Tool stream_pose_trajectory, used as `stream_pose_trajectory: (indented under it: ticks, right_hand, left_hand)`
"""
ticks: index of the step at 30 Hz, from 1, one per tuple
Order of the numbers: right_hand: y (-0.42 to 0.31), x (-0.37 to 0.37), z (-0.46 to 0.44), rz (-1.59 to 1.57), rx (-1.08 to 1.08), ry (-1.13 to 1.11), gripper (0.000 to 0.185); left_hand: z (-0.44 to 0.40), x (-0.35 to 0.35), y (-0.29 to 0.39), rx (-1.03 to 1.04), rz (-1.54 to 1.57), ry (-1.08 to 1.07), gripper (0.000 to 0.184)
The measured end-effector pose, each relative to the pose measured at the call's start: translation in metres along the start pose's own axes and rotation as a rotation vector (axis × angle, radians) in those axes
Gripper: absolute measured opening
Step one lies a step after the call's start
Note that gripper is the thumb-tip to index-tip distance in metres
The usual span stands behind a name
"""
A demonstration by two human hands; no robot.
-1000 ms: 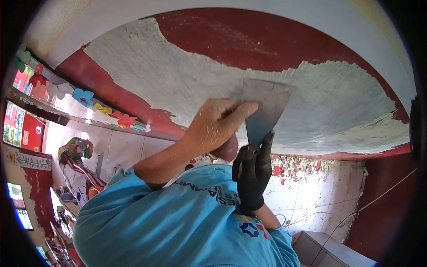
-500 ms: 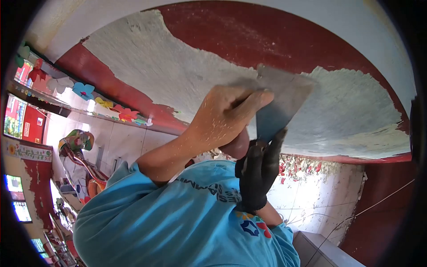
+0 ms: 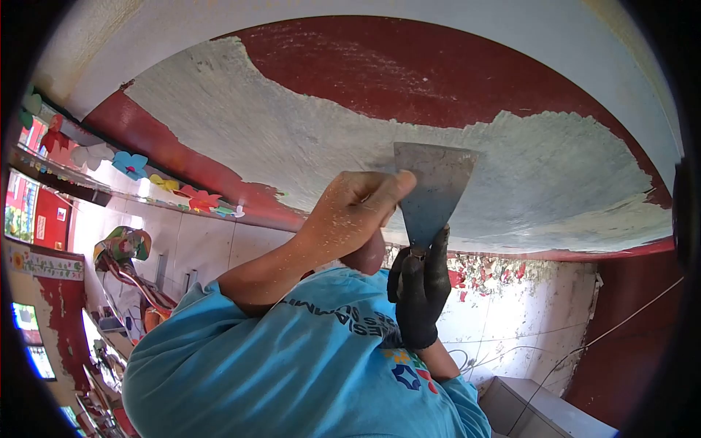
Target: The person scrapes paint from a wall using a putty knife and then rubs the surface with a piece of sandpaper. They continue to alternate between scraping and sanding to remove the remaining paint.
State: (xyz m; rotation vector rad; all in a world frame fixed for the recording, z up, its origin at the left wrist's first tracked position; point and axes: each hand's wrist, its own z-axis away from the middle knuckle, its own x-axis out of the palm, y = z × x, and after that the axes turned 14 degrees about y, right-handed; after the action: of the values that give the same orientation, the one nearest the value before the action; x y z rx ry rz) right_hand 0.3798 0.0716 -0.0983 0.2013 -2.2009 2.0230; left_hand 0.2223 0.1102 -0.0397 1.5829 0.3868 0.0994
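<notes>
While the blue shirt [image 3: 292, 358] spreads below the scraper [image 3: 437, 190], the black-gloved right hand [image 3: 420, 292] has its fingers closed round the handle end, and the bare, dust-flecked left hand [image 3: 354, 215] pinches the blade's side edge, thumb in front, the other fingers apparently bent behind. Half a second ago the blade overlapped the rim of the red paint [image 3: 350, 62]; now it has drawn back over the pale stripped patch [image 3: 292, 146], so probably no paint is being lifted at this instant. Whether its edge touches the surface, I cannot tell. Farther off, a paint-flecked white wall [image 3: 526, 314] stands below right of the scraper; paper flowers [image 3: 130, 164] hang to its left.
</notes>
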Motion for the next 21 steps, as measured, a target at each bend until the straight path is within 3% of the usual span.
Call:
stream_pose_trajectory:
  ticks: [1, 2, 4, 5, 7, 8, 10, 13, 17, 19, 20, 21]
  right_hand:
    - [-0.002, -0.005, 0.000, 0.002, 0.010, -0.011, 0.056]
    - [-0.002, -0.009, 0.000, 0.004, 0.006, -0.005, 0.056]
    - [-0.002, -0.016, -0.002, 0.096, -0.021, -0.010, 0.055]
    - [-0.003, -0.020, -0.002, 0.098, -0.022, -0.002, 0.055]
    - [-0.004, -0.027, -0.004, 0.105, -0.039, -0.010, 0.054]
    - [-0.010, -0.029, -0.005, 0.141, -0.046, -0.006, 0.055]
    - [-0.011, -0.033, -0.004, 0.090, -0.069, 0.001, 0.056]
    - [-0.016, -0.042, -0.008, -0.001, -0.100, -0.016, 0.059]
    - [-0.031, -0.047, -0.018, 0.105, -0.179, -0.045, 0.060]
    - [-0.035, -0.048, -0.021, 0.073, -0.142, -0.055, 0.060]
    - [-0.037, -0.049, -0.022, 0.075, -0.139, -0.068, 0.060]
    - [-0.039, -0.050, -0.023, 0.090, -0.139, -0.070, 0.060]
  left_hand:
    - [0.000, -0.003, -0.004, -0.123, 0.050, -0.042, 0.035]
    - [0.001, -0.005, -0.002, -0.120, 0.052, -0.048, 0.035]
    - [0.008, -0.010, 0.003, 0.000, -0.370, -0.099, 0.030]
    - [0.011, -0.013, -0.001, 0.002, -0.368, -0.106, 0.030]
    - [0.016, -0.018, -0.011, 0.287, -0.741, -0.166, 0.031]
    - [0.015, -0.017, -0.009, 0.288, -0.740, -0.165, 0.031]
    - [0.012, -0.013, -0.001, 0.152, -0.525, -0.257, 0.031]
    - [0.013, -0.003, 0.017, 0.043, -0.372, -0.228, 0.032]
    - [0.007, 0.024, 0.012, 0.141, -0.024, -0.186, 0.032]
    - [-0.001, 0.040, 0.013, 0.336, 0.100, -0.075, 0.032]
    - [-0.001, 0.045, 0.018, 0.333, 0.102, -0.062, 0.032]
    - [0.000, 0.048, 0.027, 0.201, 0.134, -0.060, 0.032]
